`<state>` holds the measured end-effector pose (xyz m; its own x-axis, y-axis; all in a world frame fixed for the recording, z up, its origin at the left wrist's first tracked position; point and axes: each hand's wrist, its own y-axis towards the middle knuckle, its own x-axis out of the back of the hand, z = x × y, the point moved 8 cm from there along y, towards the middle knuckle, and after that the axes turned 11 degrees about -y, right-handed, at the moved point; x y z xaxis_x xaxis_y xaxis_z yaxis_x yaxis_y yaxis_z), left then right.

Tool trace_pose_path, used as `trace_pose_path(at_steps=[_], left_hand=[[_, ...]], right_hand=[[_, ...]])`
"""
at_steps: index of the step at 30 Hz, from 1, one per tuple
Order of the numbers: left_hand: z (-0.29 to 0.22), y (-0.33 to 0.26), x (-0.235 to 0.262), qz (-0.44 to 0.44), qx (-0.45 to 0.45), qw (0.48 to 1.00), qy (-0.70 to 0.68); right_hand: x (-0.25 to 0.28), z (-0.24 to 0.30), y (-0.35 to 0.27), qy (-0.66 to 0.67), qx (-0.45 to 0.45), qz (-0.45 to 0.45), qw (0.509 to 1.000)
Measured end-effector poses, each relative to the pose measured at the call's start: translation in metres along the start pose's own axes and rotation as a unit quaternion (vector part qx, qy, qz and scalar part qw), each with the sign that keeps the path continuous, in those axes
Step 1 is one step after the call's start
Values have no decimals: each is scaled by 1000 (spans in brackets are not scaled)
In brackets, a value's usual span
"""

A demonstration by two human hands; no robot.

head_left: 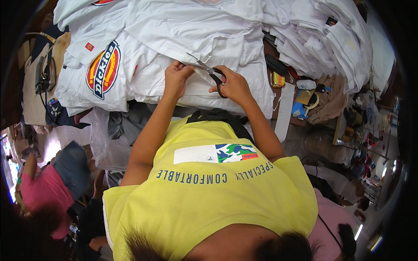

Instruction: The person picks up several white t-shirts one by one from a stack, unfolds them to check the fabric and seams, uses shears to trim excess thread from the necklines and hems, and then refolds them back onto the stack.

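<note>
Yellow shirt (209, 195), worn by the person: nearest item, filling the lower middle. Chest panel (215, 153) in white, with a blue, green and white camouflage block and a small red label; a curved row of dark capital letters, upside down in this view.

Scissors (210, 69), one pair: steel blades, black handles. Located above the white garments (152, 85), just beyond the shirt hem. Long axis slants from handles at lower right to tips at upper left; tips point away from the person and to the left. Blades parted.

Right hand (233, 85): closed about the scissors' handles.

Left hand (176, 79): fingers curled, thumb beside the lower blade's tip, at the cloth; whether it grips the cloth, cannot tell.

White garments, layered. Markings: large oval emblem (103, 69) in red and yellow, crossed by a slanting band of bold lettering on dark blue; small red tag (89, 46) above and left of it.

Second white pile (322, 43), right: one small dark label (331, 21).

Beside it: yellow-and-red packet (278, 80), printed, print too small to tell; long white strip (284, 111); tape roll (313, 102); blue packet (298, 110).
</note>
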<state>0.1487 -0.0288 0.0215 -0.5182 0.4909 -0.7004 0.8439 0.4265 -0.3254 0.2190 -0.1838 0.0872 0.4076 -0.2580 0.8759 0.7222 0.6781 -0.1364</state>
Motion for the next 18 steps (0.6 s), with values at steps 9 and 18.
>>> trace_pose_path(at_steps=[9,18], left_hand=[[-3,-1,-5,1,-5,1000,0],[-13,7,5,1,-2,999,-39]], right_hand=[[-7,-2,3,47,-16,20,999],[-4,-6,-2,47,3,-39,998]])
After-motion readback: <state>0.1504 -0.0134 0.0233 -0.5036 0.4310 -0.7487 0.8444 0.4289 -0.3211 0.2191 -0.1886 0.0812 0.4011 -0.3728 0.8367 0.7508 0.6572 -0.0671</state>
